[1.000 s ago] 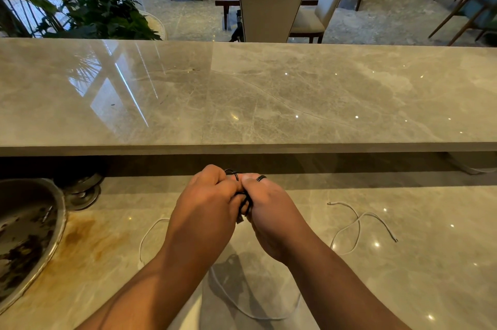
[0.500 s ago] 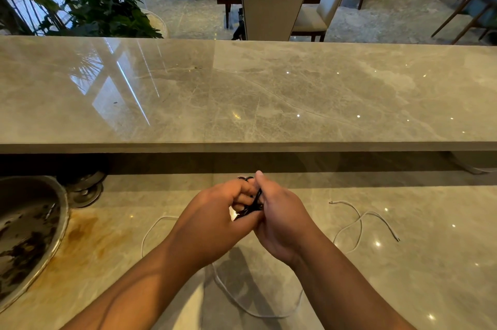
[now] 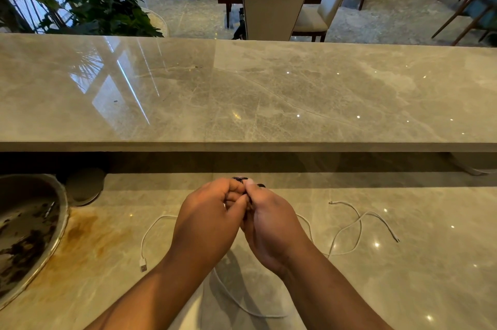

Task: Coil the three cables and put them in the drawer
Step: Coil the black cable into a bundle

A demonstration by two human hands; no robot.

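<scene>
My left hand [image 3: 208, 218] and my right hand [image 3: 271, 225] are pressed together above the lower marble counter [image 3: 403, 289], both gripping a small bundle of black cable [image 3: 239, 179] that shows only as loops above the fingers. A white cable [image 3: 146, 235] with a USB plug lies loose on the counter to the left and runs under my forearms. Another white cable [image 3: 359, 225] lies in loose curves to the right. No drawer is in view.
A raised marble bar top [image 3: 242, 93] overhangs the back of the counter. A metal sink [image 3: 29, 230] with dark residue and a rust-coloured stain sits at the left. Chairs, tables and a plant stand beyond the bar.
My hands have turned and shifted slightly around the black cable bundle while staying together. The white cables lie where they were.
</scene>
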